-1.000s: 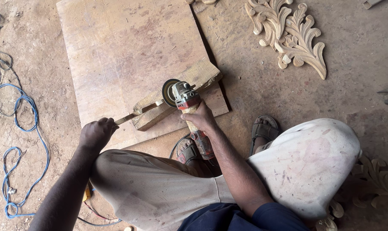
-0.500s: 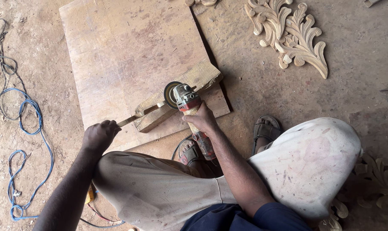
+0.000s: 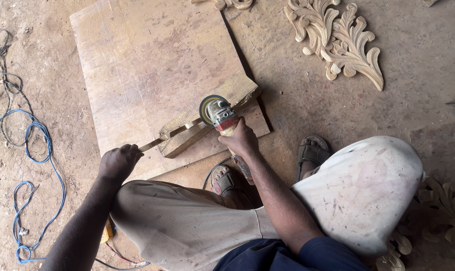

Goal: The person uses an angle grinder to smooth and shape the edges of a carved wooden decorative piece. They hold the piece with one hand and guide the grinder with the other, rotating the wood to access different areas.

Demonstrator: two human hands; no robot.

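My right hand (image 3: 241, 138) grips an angle grinder (image 3: 220, 114) with a red band. Its disc touches the far end of a thin flat metal strip (image 3: 174, 133). My left hand (image 3: 118, 161) is closed around the strip's near end. The strip lies across a rough wooden block (image 3: 212, 113), which rests on a large plywood board (image 3: 147, 70) on the dirt floor. My knees and sandalled feet are just below the board's near edge.
Carved leaf-shaped wooden ornaments (image 3: 338, 42) lie on the ground at the upper right, with more carvings (image 3: 440, 211) at the lower right. Blue and grey cables (image 3: 29, 150) coil along the left side. A small yellow object (image 3: 107, 232) lies under my left leg.
Both hands, the strip and the grinder hold nearly the same pose. Only the view has shifted slightly.
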